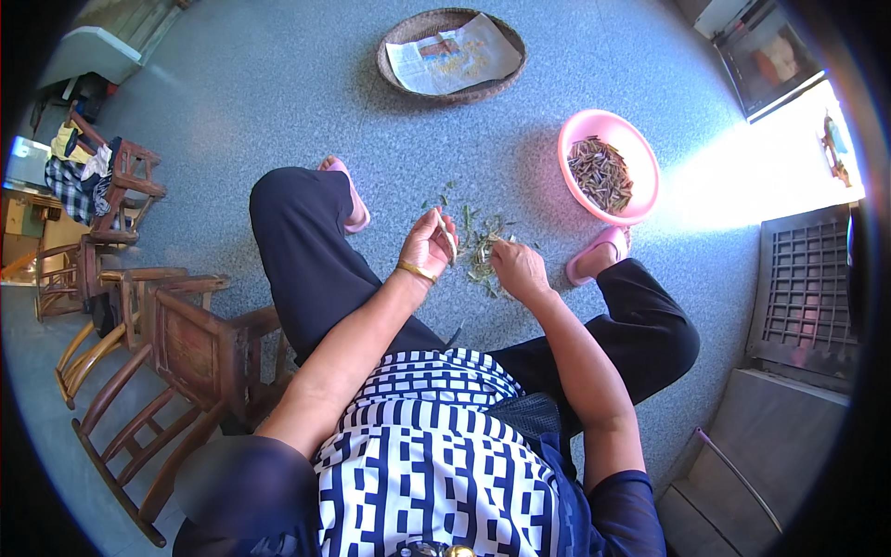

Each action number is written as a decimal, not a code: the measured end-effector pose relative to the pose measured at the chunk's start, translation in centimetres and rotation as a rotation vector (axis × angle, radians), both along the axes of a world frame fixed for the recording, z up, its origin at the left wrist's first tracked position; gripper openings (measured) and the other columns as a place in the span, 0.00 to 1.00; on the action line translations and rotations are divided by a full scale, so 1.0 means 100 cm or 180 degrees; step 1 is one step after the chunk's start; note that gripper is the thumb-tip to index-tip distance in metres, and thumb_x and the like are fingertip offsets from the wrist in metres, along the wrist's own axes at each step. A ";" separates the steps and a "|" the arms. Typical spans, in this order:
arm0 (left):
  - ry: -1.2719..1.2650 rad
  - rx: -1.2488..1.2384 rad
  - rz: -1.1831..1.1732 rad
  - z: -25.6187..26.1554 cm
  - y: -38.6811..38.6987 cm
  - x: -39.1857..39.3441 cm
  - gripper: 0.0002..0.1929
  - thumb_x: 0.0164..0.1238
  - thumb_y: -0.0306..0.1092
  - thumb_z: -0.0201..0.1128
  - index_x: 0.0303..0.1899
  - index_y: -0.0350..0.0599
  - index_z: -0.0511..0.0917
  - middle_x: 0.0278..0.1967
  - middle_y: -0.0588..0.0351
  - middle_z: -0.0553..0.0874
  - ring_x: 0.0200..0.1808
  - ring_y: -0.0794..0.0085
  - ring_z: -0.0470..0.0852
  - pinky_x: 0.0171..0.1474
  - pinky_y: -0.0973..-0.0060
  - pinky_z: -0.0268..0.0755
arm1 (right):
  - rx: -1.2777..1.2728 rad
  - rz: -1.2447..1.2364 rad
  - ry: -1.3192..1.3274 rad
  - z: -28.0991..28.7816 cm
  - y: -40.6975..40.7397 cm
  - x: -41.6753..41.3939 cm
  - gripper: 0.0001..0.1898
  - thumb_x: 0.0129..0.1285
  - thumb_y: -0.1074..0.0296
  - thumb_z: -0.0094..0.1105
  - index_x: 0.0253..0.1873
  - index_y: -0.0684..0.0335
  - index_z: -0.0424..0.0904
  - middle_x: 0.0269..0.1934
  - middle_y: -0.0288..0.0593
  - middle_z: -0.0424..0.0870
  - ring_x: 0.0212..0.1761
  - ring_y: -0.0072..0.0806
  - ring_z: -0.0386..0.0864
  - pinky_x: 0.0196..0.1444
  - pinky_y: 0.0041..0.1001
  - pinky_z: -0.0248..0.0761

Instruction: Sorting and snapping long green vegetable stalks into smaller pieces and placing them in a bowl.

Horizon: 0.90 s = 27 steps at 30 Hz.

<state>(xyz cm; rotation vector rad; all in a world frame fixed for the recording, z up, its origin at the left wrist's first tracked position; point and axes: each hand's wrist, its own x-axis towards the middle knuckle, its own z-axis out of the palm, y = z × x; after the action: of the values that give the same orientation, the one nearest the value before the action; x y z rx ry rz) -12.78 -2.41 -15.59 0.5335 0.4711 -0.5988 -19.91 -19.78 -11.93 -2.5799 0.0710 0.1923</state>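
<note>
My left hand [426,247], with a gold-coloured bangle at the wrist, holds a slender pale plant piece [447,238], perhaps a pod or stem, between thumb and fingers. To its right is my right hand [521,270], back upward and fingers bent together. Its fingertips are partly hidden, so whether they pinch anything is unclear. Beneath and between both hands, a loose heap of stringy green and pale plant scraps [482,254] lies on the floor. Beyond my right hand stands a pink plastic basin [649,163] holding many short, dark brownish cut pieces [600,174].
A round woven tray [456,97] lined with printed paper [418,73] bearing small yellowish bits lies ahead on the speckled floor [278,90]. Wooden chairs [188,341] crowd the left side, one draped with cloths [73,181]. A lattice panel [804,292] stands at right.
</note>
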 end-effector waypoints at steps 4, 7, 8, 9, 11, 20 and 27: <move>0.0112 0.0000 0.0114 0.000 0.000 0.003 0.10 0.60 0.40 0.61 0.42 0.52 0.77 0.30 0.63 0.80 0.28 0.76 0.77 0.31 0.73 0.70 | -0.0443 -0.0038 0.0368 -0.010 -0.008 -0.002 0.08 0.55 0.65 0.48 0.33 0.62 0.73 0.31 0.49 0.80 0.33 0.46 0.78 0.36 0.40 0.70; 0.0024 -0.0193 0.0023 -0.005 0.003 0.004 0.10 0.61 0.41 0.60 0.42 0.52 0.76 0.28 0.64 0.79 0.24 0.78 0.73 0.27 0.77 0.65 | -0.0696 -0.0055 0.0506 -0.014 -0.012 -0.002 0.08 0.55 0.66 0.47 0.34 0.63 0.74 0.31 0.51 0.80 0.33 0.47 0.78 0.36 0.41 0.71; -0.0039 -0.0319 -0.0038 -0.006 0.004 0.005 0.10 0.61 0.41 0.59 0.42 0.52 0.76 0.27 0.64 0.79 0.22 0.79 0.72 0.26 0.79 0.63 | -0.0846 -0.0021 0.0563 -0.016 -0.014 -0.002 0.09 0.54 0.67 0.47 0.34 0.64 0.75 0.31 0.53 0.80 0.34 0.47 0.79 0.36 0.41 0.71; -0.0036 -0.0318 -0.0039 -0.004 0.005 0.006 0.10 0.61 0.41 0.59 0.42 0.52 0.76 0.27 0.64 0.79 0.22 0.79 0.72 0.26 0.79 0.63 | -0.0845 -0.0022 0.0567 -0.019 -0.017 -0.003 0.09 0.54 0.67 0.47 0.34 0.64 0.75 0.31 0.53 0.80 0.34 0.47 0.79 0.36 0.41 0.71; -0.0033 -0.0304 0.0043 0.000 0.005 0.009 0.11 0.62 0.42 0.58 0.43 0.52 0.76 0.26 0.65 0.79 0.21 0.80 0.70 0.25 0.80 0.62 | -0.0940 -0.0039 0.0638 -0.024 -0.023 -0.004 0.09 0.53 0.68 0.47 0.34 0.64 0.76 0.30 0.55 0.80 0.33 0.48 0.79 0.36 0.41 0.72; -0.0396 -0.0033 -0.0882 0.002 0.002 0.007 0.14 0.63 0.31 0.54 0.50 0.41 0.71 0.29 0.60 0.76 0.25 0.80 0.72 0.27 0.81 0.66 | -0.0959 0.0468 0.0523 -0.023 -0.024 -0.001 0.10 0.51 0.70 0.51 0.39 0.61 0.77 0.40 0.46 0.77 0.47 0.39 0.75 0.45 0.35 0.69; -0.0641 0.1020 -0.1564 0.004 -0.007 -0.010 0.17 0.60 0.28 0.57 0.51 0.42 0.67 0.29 0.59 0.78 0.24 0.81 0.74 0.27 0.84 0.67 | 0.0399 0.0191 -0.1246 0.010 0.005 0.005 0.09 0.53 0.69 0.51 0.40 0.62 0.75 0.38 0.46 0.77 0.43 0.42 0.75 0.45 0.37 0.68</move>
<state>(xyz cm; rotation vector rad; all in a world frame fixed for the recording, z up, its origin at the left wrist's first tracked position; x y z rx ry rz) -13.78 -3.16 -15.18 1.0208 0.2416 -0.9344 -19.40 -19.28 -10.97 -2.4479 -0.1578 -0.2787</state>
